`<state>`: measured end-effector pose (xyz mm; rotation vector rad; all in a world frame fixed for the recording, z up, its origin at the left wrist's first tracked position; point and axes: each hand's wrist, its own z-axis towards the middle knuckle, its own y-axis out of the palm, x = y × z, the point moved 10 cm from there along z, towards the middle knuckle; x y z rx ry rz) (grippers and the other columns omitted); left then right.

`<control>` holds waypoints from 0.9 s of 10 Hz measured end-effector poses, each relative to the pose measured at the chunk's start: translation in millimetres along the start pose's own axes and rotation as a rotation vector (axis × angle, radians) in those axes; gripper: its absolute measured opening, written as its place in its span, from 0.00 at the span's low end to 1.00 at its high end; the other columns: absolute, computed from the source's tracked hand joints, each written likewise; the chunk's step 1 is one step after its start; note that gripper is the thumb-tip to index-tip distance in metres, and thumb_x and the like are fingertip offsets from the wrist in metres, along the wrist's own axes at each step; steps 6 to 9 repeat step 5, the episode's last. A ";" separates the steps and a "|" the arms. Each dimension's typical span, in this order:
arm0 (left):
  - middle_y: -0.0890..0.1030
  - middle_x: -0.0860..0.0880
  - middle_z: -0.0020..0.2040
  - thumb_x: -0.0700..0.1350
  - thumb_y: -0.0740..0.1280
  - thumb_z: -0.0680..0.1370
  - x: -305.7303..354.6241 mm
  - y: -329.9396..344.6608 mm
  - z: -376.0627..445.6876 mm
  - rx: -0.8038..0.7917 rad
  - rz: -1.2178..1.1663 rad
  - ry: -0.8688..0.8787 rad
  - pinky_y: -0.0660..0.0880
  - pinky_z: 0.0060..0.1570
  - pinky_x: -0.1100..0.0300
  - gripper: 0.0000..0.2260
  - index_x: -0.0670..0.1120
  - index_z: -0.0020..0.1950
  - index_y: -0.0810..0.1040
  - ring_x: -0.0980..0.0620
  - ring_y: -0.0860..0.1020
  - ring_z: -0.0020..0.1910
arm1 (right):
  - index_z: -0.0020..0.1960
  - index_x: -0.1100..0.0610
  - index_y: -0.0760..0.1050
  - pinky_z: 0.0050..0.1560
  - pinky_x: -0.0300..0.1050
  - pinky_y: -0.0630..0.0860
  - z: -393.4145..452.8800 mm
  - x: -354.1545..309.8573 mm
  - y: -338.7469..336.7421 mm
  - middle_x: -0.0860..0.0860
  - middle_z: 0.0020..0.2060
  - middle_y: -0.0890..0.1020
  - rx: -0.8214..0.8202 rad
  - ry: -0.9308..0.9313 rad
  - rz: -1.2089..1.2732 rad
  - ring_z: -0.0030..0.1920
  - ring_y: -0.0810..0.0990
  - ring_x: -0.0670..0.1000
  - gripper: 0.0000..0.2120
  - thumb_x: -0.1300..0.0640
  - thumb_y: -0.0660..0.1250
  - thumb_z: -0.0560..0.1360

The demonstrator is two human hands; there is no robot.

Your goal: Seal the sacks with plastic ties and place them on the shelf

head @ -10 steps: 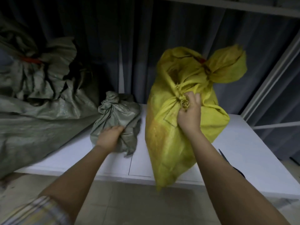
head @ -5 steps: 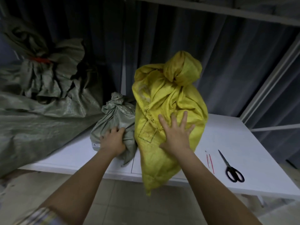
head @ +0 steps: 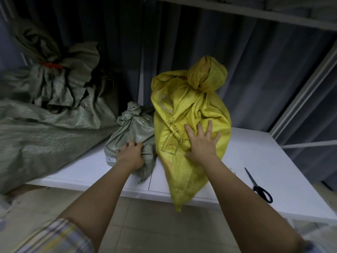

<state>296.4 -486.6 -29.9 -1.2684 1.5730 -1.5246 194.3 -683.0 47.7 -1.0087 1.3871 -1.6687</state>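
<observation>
A yellow woven sack (head: 189,110), its neck bunched shut at the top, stands on the white shelf (head: 259,161) with its bottom corner hanging over the front edge. My right hand (head: 200,141) presses flat on its front with fingers spread. Beside it on the left sits a small grey-green sack (head: 133,128) with a gathered neck. My left hand (head: 130,154) grips the lower front of that small sack, fingers curled into the fabric. The two sacks touch side by side.
A large grey-green sack (head: 47,114) with a red tie (head: 52,65) fills the shelf's left end. Black scissors (head: 259,187) and a thin red tie (head: 235,172) lie on the shelf at the right. Dark curtains hang behind; a white upright stands at right.
A second ago my right hand gripped the yellow sack in the air. It set the sack down against the small grey one, then opened flat on it. My left hand stayed on the grey sack.
</observation>
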 end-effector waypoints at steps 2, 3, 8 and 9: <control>0.70 0.43 0.68 0.45 0.61 0.76 6.9 -37.3 -32.9 0.042 -0.105 0.038 0.69 0.63 0.49 0.21 0.50 0.69 0.68 0.41 0.71 0.65 | 0.75 0.46 0.44 0.70 0.68 0.51 -23.9 -6.3 -35.6 0.58 0.75 0.50 -0.093 0.033 0.001 0.75 0.46 0.65 0.41 0.49 0.68 0.73; 0.74 0.43 0.64 0.45 0.61 0.76 9.9 -81.3 -62.0 0.103 -0.110 0.061 0.71 0.55 0.53 0.19 0.48 0.67 0.70 0.42 0.73 0.62 | 0.73 0.50 0.55 0.67 0.61 0.61 -39.3 -22.0 -76.7 0.59 0.69 0.65 -0.060 0.029 -0.011 0.71 0.60 0.64 0.31 0.49 0.65 0.75; 0.77 0.44 0.59 0.45 0.59 0.77 10.1 -170.8 -114.7 0.247 -0.051 0.077 0.74 0.51 0.52 0.12 0.45 0.59 0.73 0.42 0.77 0.56 | 0.61 0.56 0.72 0.45 0.45 0.69 -78.6 -59.1 -169.2 0.54 0.57 0.77 0.034 -0.048 0.089 0.57 0.77 0.56 0.17 0.49 0.62 0.77; 0.77 0.44 0.59 0.45 0.59 0.77 10.1 -170.8 -114.7 0.247 -0.051 0.077 0.74 0.51 0.52 0.12 0.45 0.59 0.73 0.42 0.77 0.56 | 0.61 0.56 0.72 0.45 0.45 0.69 -78.6 -59.1 -169.2 0.54 0.57 0.77 0.034 -0.048 0.089 0.57 0.77 0.56 0.17 0.49 0.62 0.77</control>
